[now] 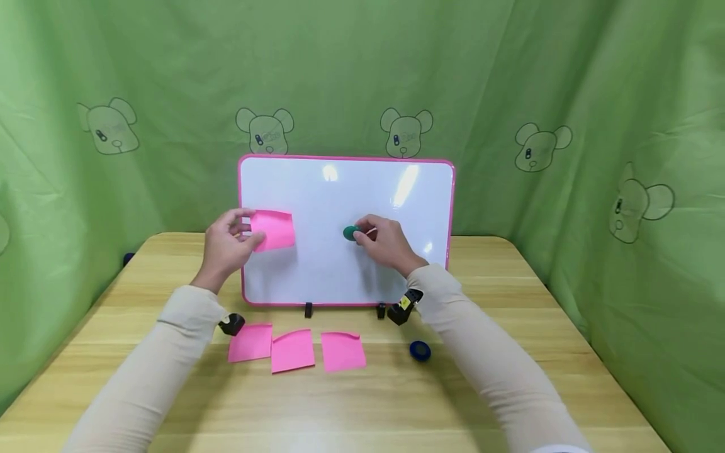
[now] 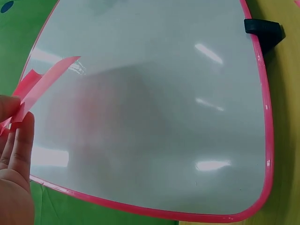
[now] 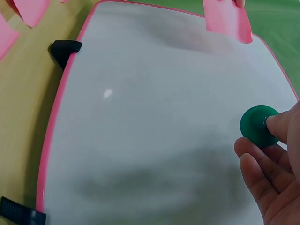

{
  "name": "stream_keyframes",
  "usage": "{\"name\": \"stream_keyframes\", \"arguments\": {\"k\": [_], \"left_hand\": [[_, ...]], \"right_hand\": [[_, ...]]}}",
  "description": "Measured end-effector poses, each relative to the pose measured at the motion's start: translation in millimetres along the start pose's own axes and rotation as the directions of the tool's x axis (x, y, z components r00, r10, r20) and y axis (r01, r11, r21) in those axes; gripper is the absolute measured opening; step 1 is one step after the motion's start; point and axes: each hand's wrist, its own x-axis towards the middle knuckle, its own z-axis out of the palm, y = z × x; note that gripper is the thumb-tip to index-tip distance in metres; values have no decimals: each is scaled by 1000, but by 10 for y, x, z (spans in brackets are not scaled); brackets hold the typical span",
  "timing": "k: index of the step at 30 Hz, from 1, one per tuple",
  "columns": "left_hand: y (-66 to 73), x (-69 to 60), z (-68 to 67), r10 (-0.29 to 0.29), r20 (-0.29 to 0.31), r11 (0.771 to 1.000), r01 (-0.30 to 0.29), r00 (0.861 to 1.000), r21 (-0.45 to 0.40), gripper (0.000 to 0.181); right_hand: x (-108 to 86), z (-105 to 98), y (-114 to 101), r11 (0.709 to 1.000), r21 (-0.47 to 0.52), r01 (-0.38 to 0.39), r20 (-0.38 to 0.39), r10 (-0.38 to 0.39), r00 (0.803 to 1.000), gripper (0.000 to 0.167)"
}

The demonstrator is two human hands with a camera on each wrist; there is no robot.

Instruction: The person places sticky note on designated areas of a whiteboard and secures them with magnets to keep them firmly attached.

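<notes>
At mid-frame you have a smooth, glossy whiteboard [image 1: 323, 251] with a shiny, plastic-looking pink rim [image 2: 268, 140]. Your pink note [image 1: 276, 229], left of centre, looks like matt paper; your green disc [image 3: 254, 124], smooth plastic. Wood-grain tabletop [image 1: 294, 412] fills the lower frame, creased green cloth [image 1: 334, 63] the upper.

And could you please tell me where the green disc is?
In the head view, the green disc is pinched in the right hand, before the middle of the whiteboard, right of the pink note in the left hand.

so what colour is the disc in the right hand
Green disc, clearest in the right wrist view.
</notes>
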Motion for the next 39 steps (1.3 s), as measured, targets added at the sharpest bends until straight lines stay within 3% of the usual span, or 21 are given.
{"name": "stream_keyframes", "arguments": {"k": [11,19,26,39], "left_hand": [[16,160,36,-48,-24,995,50,999,85,51],[21,243,70,-60,-14,997,61,998,56,54],[13,300,113,-79,-9,994,80,997,81,56],[-12,345,151,-15,-14,980,17,1000,196,51]], "right_hand": [[124,1,-128,1000,18,-3,-5,3,1000,12],[223,59,-183,1000,15,-9,2,9,1000,13],[312,92,-250,1000,24,18,17,-18,1000,12],[444,126,-313,999,-12,36,51,-35,998,12]]}}
